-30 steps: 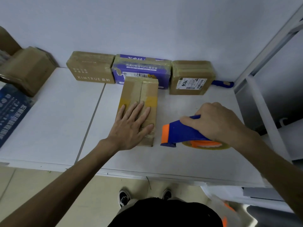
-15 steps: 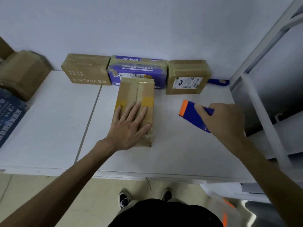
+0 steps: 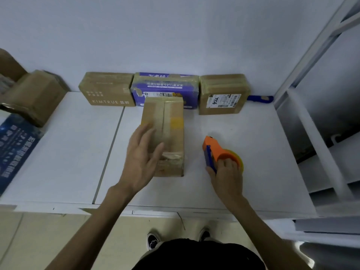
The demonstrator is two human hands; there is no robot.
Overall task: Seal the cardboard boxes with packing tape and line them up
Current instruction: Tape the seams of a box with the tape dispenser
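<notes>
Orange dispenser (image 3: 214, 148) in right hand (image 3: 227, 176), apparently gripped

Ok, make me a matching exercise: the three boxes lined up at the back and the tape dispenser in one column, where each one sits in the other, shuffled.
Things
1. KIMTRUE box
2. purple box
3. box with the shipping label
4. tape dispenser

Places
A. middle of the back row
B. held by the right hand
C. left end of the back row
D. right end of the back row

Pairs: 1-C, 2-A, 3-D, 4-B
</notes>
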